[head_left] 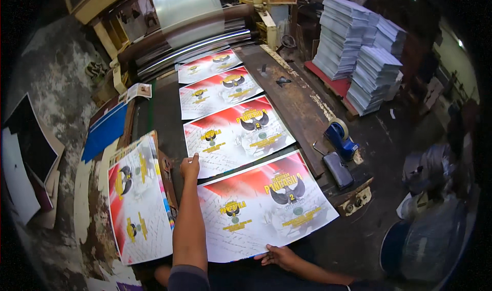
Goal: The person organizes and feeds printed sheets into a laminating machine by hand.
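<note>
Four printed sheets, red and white with yellow lettering, lie in a row on the dark feed table, running away from my hands toward the laminating roller.

1. Nearest sheet: lies between my two hands. My left hand rests flat at its far left corner, fingers together and pressing on the paper, gripping nothing that I can see. My right hand lies at its near edge, fingers spread on the margin, thumb side toward me; whether it pinches the edge I cannot tell.
2. Second sheet: just beyond my left hand, its near edge tucked close to the first sheet's far edge.
3. Third sheet and fourth sheet: farther on, the last one near the roller and the clear film above it.
4. Supply stack of the same prints: just left of my left forearm.
5. Blue tape dispenser and a dark block: beyond my right hand, to the right.
6. Paper stacks: well apart, far right.

Step in hand, as I judge it: squaring the nearest sheet to the one ahead. The next move calls for both hands to slide it forward evenly, edges parallel, without skewing.
</note>
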`<state>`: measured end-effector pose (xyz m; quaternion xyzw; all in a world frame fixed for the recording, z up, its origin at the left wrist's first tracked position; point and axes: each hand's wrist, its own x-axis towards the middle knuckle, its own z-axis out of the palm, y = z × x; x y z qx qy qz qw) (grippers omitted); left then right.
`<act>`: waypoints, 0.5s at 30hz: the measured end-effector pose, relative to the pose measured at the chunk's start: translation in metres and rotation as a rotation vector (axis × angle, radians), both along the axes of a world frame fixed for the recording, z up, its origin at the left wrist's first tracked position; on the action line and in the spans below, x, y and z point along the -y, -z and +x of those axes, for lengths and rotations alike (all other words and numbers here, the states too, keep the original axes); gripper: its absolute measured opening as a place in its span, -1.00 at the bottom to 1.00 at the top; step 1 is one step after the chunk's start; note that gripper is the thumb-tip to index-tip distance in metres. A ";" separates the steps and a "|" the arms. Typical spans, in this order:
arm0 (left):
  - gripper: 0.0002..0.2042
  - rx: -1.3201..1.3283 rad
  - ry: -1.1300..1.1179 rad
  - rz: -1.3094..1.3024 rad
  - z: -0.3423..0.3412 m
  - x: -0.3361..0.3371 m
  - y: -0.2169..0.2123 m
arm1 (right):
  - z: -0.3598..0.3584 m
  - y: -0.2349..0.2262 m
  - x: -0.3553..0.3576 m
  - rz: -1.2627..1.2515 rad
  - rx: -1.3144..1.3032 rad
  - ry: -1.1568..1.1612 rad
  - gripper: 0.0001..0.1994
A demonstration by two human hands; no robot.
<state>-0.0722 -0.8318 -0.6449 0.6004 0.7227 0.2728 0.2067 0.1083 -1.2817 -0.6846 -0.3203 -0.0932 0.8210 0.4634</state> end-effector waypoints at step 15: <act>-0.42 -0.280 0.554 0.420 -0.028 0.112 -0.210 | 0.005 -0.032 -0.063 0.088 0.017 0.274 -0.76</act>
